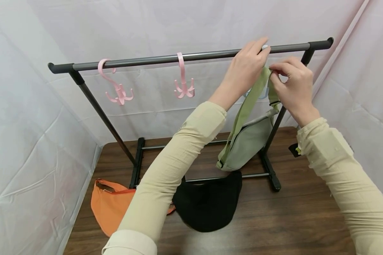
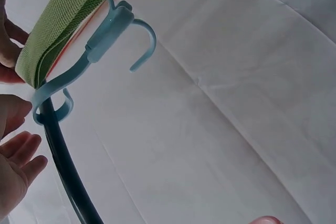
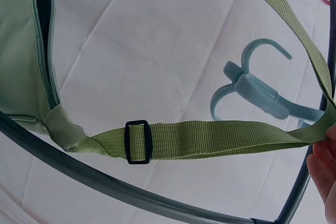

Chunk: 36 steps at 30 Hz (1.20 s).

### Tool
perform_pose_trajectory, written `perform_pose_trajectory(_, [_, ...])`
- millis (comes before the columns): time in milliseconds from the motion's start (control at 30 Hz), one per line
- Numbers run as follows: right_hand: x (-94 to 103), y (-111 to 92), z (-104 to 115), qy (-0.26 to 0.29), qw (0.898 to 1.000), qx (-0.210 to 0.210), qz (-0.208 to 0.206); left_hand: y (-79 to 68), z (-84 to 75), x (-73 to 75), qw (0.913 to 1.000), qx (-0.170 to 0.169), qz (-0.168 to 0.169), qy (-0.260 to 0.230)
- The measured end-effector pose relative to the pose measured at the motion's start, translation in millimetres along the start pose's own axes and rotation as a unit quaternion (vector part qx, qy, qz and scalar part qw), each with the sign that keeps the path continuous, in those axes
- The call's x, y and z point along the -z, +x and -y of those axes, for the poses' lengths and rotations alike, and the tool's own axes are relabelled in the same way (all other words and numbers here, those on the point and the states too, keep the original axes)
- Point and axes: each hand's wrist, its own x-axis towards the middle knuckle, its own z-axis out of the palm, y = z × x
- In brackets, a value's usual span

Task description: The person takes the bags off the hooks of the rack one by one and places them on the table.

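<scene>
At the rail's right part, my left hand [image 1: 247,63] holds the curved top of a light blue hook [image 2: 110,32], fingers over the bar. Just right of it, my right hand [image 1: 292,81] pinches the green webbing strap [image 3: 210,137] of a pale green sling bag [image 1: 250,143] between thumb and fingers. The strap is folded at the pinch, right beside the blue hook where it meets the rail. From that fold the bag hangs below, tilted, against the rack's right leg. A black slider buckle [image 3: 138,142] sits on the strap near the bag's end.
The black rail [image 1: 143,61] carries two pink hooks [image 1: 183,79] in its middle and left parts. An orange bag [image 1: 110,205] and a black bag [image 1: 209,202] lie on the brown wooden floor [image 1: 274,219]. White curtains [image 1: 28,124] surround the rack.
</scene>
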Motion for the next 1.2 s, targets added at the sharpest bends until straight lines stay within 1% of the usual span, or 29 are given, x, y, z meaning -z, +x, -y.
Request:
perform_pose_trajectory(133, [0.2,-1,3,0.000,1.000,-0.002,-0.004,-13.4,4.5,0.1,0.9991,-0.003,-0.032,-0.026])
perform_pose_trajectory(200, [0.9,0,4,-0.002,1.000,0.001,-0.005,-22.7,7.5,-0.9,0.9977,0.004,-0.041,-0.054])
perform_pose_trajectory(333, [2.7,2,5,-0.002,1.000,0.008,-0.004,-43.5,13.5,-7.3,0.9918,0.015,-0.060,-0.112])
perform_pose_trajectory(433, [4.1,3,7,0.004,1.000,0.001,-0.010,-59.8,15.4,-14.3,0.9871,0.010,-0.072,-0.143])
perform_pose_trajectory(567, [7.3,3,11,0.010,1.000,-0.011,-0.016,-85.1,14.9,-24.7,0.9821,0.012,-0.072,-0.174])
perform_pose_trajectory(700, [11.3,2,15,0.011,0.999,-0.020,-0.024,-115.3,15.0,-39.4,0.9736,0.017,-0.070,-0.217])
perform_pose_trajectory(767, [13.8,2,17,0.009,0.999,-0.026,-0.029,-131.3,14.6,-47.1,0.9696,0.024,-0.062,-0.236])
perform_pose_trajectory(833, [15.9,1,19,0.007,0.999,-0.030,-0.036,-147.5,14.3,-55.4,0.9663,0.038,-0.042,-0.251])
perform_pose_trajectory(900, [17.5,1,21,0.005,0.999,-0.031,-0.042,-164.1,14.1,-63.8,0.9631,0.060,-0.011,-0.262])
perform_pose_trajectory(1000, [20.8,1,24,-0.004,0.999,-0.018,-0.045,-188.3,14.3,-77.2,0.9570,0.093,0.033,-0.273])
perform_pose_trajectory(1100, [24.4,0,26,-0.006,0.999,-0.009,-0.046,-210.9,15.0,-90.1,0.9488,0.127,0.060,-0.283])
perform_pose_trajectory(1200, [27.2,-1,29,-0.001,0.999,-0.012,-0.053,-230.7,14.8,-102.4,0.9348,0.166,0.082,-0.303])
